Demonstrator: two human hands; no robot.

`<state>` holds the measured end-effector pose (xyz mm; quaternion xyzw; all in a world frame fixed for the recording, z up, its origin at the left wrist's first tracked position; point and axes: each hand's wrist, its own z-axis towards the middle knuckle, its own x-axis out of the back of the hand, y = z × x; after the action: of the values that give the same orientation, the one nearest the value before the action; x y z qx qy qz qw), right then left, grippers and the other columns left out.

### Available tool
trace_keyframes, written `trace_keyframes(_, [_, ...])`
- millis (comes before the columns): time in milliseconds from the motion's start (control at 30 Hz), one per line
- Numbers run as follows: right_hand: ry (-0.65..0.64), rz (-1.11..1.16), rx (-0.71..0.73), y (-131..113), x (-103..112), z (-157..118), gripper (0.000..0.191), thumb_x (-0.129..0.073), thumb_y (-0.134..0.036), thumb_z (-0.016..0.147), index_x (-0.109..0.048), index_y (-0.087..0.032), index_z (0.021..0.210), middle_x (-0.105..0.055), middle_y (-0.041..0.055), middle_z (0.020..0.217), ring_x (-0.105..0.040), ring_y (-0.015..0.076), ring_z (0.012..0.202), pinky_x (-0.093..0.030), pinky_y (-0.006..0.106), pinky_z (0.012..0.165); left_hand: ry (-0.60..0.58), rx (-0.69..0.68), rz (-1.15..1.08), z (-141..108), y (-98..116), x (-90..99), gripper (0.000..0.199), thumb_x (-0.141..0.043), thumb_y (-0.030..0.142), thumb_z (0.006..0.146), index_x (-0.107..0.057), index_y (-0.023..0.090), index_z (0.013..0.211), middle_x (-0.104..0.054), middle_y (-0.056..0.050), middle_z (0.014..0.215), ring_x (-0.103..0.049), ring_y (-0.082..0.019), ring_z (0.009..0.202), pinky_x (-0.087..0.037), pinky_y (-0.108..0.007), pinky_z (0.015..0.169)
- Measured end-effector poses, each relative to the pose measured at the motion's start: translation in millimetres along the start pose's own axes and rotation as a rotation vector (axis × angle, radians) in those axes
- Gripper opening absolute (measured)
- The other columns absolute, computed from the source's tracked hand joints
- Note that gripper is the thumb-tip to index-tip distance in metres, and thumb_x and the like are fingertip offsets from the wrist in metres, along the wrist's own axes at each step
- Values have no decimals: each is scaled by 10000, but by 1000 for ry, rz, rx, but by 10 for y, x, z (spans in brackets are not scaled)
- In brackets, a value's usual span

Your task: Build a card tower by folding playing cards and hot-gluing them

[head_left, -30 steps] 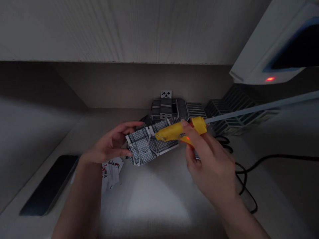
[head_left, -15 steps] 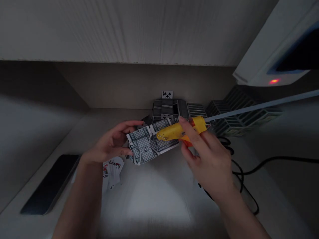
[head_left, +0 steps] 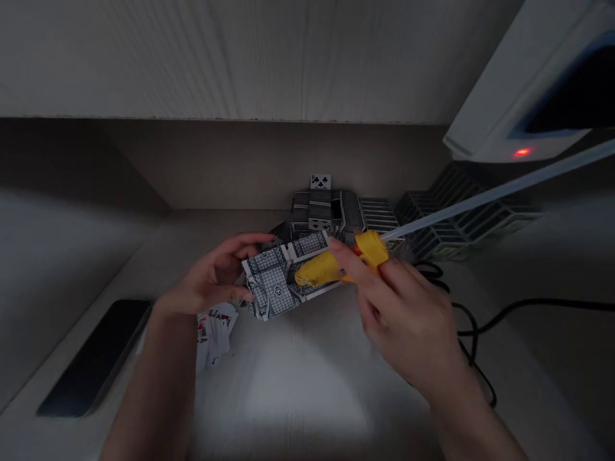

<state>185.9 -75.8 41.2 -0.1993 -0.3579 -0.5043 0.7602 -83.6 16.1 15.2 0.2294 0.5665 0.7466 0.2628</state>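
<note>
Over the bench (head_left: 298, 378), toward its back edge, the half-open left hand (head_left: 206, 276) grips a playing-card model (head_left: 271, 291); the right hand (head_left: 410, 317) curls around a glue gun (head_left: 318, 269). Gluing seems in hand, calling for steady aim.

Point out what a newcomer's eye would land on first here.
The bright yellow glue gun in the right hand stands out at the centre, its front end at the patterned card structure in the left hand. Next comes the red light glowing on the white device at upper right.
</note>
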Motion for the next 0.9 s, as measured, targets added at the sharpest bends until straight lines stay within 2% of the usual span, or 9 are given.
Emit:
trace_keyframes(133, [17,-28,-5,4,-22,0,560,-478,-56,922,-461,-281,1434,-621,20,845,-595,151,729,-488,270,642,10,15,26,-10,-1,2,695,-794,123,706,-558,273,1342,-671,-48,995,-670,-186,861,-572,-273,741])
trace_keyframes(267, [45,-49,-16,-2,-47,-1,573,-486,-35,912,-468,-287,1427,-633,10,836,-582,138,696,-489,258,657,10,-2,15,-13,1,2,698,-787,111,708,-563,276,1348,-676,-48,996,-667,-179,867,-568,-256,746])
trace_keyframes(400, [66,-21,-22,-5,-51,-4,596,-499,-16,896,-472,-296,1421,-681,27,1012,-626,134,774,-513,257,723,-5,-11,3,-6,12,-4,710,-773,76,715,-563,296,1356,-696,-51,1031,-674,-182,906,-564,-236,742])
trace_keyframes(567, [69,-14,-39,1,-62,-2,625,-498,-1,876,-460,-299,1424,-652,56,1238,-659,160,912,-547,273,756,-20,-6,-19,0,19,-24,706,-769,64,726,-563,300,1358,-716,-63,1113,-685,-200,994,-562,-232,791])
trace_keyframes(700, [61,17,-63,5,-79,-5,658,-482,20,852,-474,-310,1420,-673,50,1214,-670,167,845,-551,287,712,-15,-21,-24,-2,11,-18,699,-772,78,728,-560,285,1362,-712,-62,1078,-688,-198,964,-573,-236,770])
trace_keyframes(833, [66,51,-78,11,-81,-15,677,-472,37,845,-473,-310,1426,-656,48,1261,-676,173,899,-549,288,731,-23,-35,-9,-6,0,4,717,-774,73,727,-550,291,1372,-703,-70,1105,-687,-207,978,-570,-226,748])
trace_keyframes(900, [69,45,-80,18,-82,-20,700,-472,35,845,-441,-319,1449,-668,39,1221,-672,159,881,-543,272,715,-20,-39,0,-8,-7,13,728,-778,63,718,-552,301,1368,-705,-64,1110,-687,-202,979,-567,-214,745])
